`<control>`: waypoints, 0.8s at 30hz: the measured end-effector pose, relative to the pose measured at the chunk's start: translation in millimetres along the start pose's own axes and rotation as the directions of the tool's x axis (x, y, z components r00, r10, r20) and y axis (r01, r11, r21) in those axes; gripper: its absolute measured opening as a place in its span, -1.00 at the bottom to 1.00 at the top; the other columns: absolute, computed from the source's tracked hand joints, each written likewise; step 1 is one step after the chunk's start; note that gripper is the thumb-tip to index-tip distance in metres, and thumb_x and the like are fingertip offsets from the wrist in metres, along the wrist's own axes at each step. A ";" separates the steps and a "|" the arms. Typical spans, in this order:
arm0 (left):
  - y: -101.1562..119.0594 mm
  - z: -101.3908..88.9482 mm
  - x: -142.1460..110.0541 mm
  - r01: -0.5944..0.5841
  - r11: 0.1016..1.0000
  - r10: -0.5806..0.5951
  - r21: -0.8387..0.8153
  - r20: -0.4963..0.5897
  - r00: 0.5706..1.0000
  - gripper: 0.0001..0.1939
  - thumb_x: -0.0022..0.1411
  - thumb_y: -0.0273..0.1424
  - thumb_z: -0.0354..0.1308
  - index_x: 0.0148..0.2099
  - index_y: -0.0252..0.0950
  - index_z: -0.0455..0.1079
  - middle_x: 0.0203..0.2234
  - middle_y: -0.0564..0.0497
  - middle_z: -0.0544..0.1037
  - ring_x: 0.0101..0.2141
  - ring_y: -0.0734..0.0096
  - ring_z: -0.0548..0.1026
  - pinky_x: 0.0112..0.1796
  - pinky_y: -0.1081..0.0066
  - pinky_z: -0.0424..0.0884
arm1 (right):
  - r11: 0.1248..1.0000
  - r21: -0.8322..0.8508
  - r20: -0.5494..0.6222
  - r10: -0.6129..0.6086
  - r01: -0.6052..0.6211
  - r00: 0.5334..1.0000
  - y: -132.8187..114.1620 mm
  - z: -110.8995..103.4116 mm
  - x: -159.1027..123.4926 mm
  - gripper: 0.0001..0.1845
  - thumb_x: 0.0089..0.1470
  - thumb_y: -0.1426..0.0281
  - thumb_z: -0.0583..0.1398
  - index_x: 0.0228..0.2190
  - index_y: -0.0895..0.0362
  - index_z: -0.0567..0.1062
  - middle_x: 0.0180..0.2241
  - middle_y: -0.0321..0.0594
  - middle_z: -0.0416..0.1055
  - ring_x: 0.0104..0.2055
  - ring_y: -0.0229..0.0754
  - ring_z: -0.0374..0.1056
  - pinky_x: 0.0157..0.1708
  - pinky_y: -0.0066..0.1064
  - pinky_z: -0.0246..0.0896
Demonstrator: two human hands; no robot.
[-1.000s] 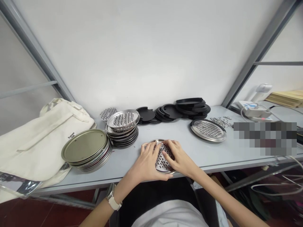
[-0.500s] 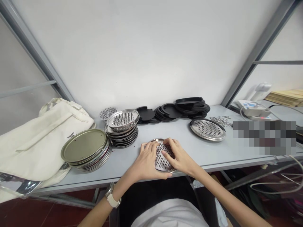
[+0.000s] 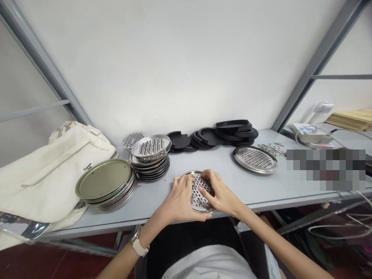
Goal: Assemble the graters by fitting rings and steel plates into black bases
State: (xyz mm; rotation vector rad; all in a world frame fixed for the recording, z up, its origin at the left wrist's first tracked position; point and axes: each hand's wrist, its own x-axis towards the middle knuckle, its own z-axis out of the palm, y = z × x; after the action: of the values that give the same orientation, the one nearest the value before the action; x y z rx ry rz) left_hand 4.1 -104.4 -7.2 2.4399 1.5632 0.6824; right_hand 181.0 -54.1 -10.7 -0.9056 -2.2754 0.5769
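A round metal grater plate with rows of raised holes lies at the table's front edge, between my two hands. My left hand curves over its left side, fingertips on the far part and thumb along the near rim. On the other side my right hand grips the rim, its thumb resting on the perforated face. Both hands cover much of the rim. Farther right lies another round grater with a black edge piece around its far side.
At left a stack of round metal plates stands beside a cream cloth bag. Stacked graters sit behind it. Black round holders line the wall. Small metal clips lie at right, near a white device.
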 end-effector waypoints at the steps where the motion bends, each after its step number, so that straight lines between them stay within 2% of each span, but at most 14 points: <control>1: 0.2 0.1 0.0 -0.006 1.000 0.006 0.002 -0.002 1.000 0.01 -0.24 0.08 0.29 0.17 -0.27 0.00 0.03 -0.20 0.26 0.06 -0.06 0.21 0.07 -0.03 0.03 | 1.000 -0.005 0.000 -0.007 0.007 1.000 -0.2 0.4 -0.1 -0.74 0.16 0.25 0.08 -0.16 0.10 0.18 -0.16 -0.09 0.28 -0.08 -0.04 0.20 -0.05 -0.13 0.19; 19: 1.6 -0.7 0.6 -0.049 0.999 0.050 0.009 -0.035 0.998 -0.02 -0.27 0.07 0.31 0.13 -0.28 0.05 -0.03 -0.16 0.31 0.01 -0.02 0.27 0.03 0.01 0.11 | 1.000 -0.003 0.006 -0.016 0.016 1.000 -2.1 -2.2 0.2 -0.74 0.15 0.23 0.08 -0.18 0.10 0.18 -0.17 -0.08 0.28 -0.08 -0.04 0.21 -0.05 -0.13 0.20; 24: 0.8 -1.0 -0.2 -0.052 0.999 0.052 0.010 -0.021 0.998 0.02 -0.27 0.07 0.31 0.17 -0.24 0.02 0.03 -0.18 0.29 0.05 -0.05 0.24 0.05 0.01 0.08 | 1.000 -0.006 -0.017 -0.025 0.025 1.000 -0.6 0.0 -0.3 -0.74 0.15 0.24 0.08 -0.16 0.10 0.21 -0.17 -0.08 0.30 -0.08 -0.02 0.22 -0.06 -0.12 0.21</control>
State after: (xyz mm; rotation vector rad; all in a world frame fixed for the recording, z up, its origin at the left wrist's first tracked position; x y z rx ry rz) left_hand 4.3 -105.0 -6.1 2.4965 1.5187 0.7133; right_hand 180.9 -54.7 -10.4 -0.8806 -2.2709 0.5506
